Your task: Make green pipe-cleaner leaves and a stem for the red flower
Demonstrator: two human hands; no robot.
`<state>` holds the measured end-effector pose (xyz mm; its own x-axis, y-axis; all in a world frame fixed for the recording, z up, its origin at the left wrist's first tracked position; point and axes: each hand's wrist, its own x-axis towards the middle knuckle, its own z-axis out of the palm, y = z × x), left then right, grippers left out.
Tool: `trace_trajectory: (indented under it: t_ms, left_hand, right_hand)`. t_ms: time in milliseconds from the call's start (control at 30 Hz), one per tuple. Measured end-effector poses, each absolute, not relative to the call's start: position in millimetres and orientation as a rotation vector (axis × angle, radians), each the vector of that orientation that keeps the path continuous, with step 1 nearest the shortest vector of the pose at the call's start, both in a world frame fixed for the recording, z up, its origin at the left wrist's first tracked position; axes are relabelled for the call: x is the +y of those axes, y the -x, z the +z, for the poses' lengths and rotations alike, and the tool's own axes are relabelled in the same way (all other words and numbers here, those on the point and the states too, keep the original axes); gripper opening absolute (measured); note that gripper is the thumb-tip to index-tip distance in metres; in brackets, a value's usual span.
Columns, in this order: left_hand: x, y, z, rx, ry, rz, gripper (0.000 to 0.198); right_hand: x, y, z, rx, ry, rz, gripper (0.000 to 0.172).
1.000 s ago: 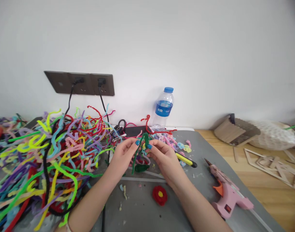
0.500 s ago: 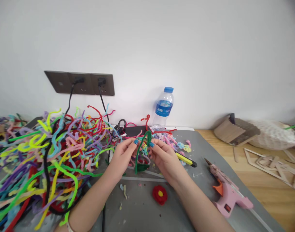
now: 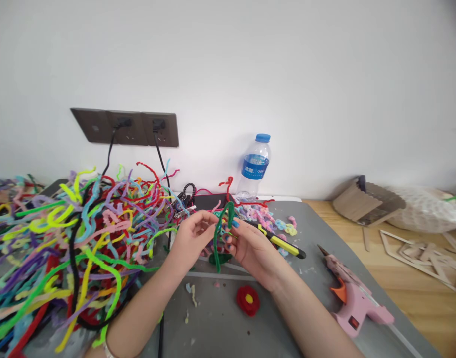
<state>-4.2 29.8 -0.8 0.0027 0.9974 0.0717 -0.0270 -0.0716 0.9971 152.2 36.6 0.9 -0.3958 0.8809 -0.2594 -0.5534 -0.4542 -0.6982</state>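
Note:
A dark green pipe cleaner (image 3: 222,229), bent into a narrow loop, is pinched between both my hands above the grey mat (image 3: 228,323). My left hand (image 3: 190,238) grips its left side with closed fingers. My right hand (image 3: 250,246) holds the right side, fingertips curled onto the loop. Under the hands a green leaf-shaped piece (image 3: 220,258) lies on the mat. A small red flower with a yellow centre (image 3: 247,300) rests nearer to me.
A big tangle of coloured pipe cleaners (image 3: 71,243) fills the left. A yellow utility knife (image 3: 283,243) and a pink glue gun (image 3: 352,298) lie on the right. A water bottle (image 3: 254,166) stands by the wall, under sockets (image 3: 127,128) with cables. Wooden craft pieces (image 3: 417,253) lie far right.
My hands have drawn closer together around the green pipe cleaner, and its loop stands narrower and more upright than a second ago.

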Motion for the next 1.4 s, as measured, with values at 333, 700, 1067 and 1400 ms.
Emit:
trace_trajectory:
  t_ms: [333,700,1067,1400]
  left_hand:
    - [26,11,6,1.302,-1.641,1.415,0.007]
    - [29,24,10,1.311,-2.208,1.564,0.016]
    - [29,24,4,1.220,-2.518,1.474,0.020]
    - [30,24,8,1.313,-2.059,1.487,0.013]
  right_hand:
    - [40,-157,-3,-0.728,0.794,1.967,0.031]
    - [42,-165,3,-0.643,0.857,1.944,0.033]
    - [42,-165,1,-0.654,0.851,2.018,0.032]
    - [43,-162,0,-0.996,0.891,1.640,0.041]
